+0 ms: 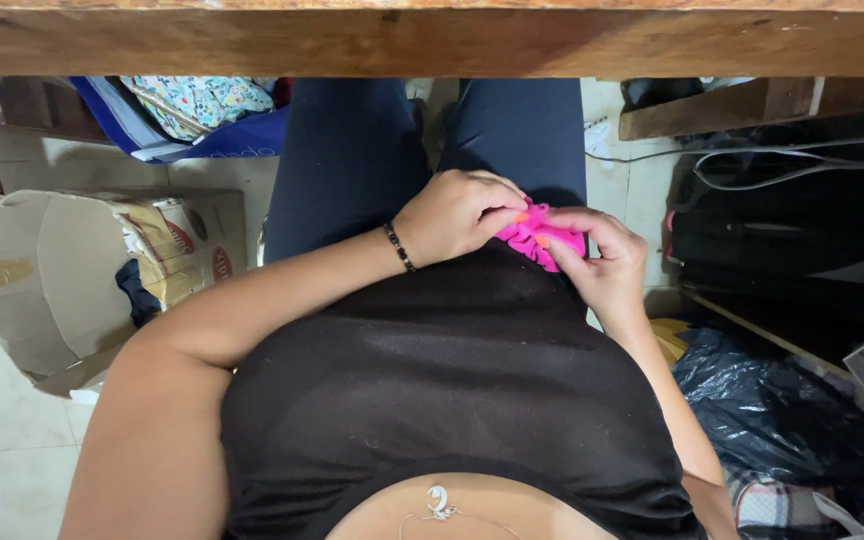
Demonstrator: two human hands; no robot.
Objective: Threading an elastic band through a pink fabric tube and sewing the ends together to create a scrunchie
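Pinching a bright pink ruffled piece of fabric (537, 235) just right of the frame's centre, I hold it over my lap with both hands closed on it: my left hand (457, 213), a dark bracelet (399, 247) at its wrist, grips its left edge, and my right hand (602, 255) curls around its right side. It may be a scrunchie; my fingers hide much. A torn cardboard box (72, 275) sits at the left, a black plastic bag (772, 410) at the lower right, a wooden table edge (432, 40) along the top.

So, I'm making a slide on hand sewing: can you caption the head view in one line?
Seated below a wooden table edge, left hand and right hand pinch a ruffled pink fabric piece over the lap.
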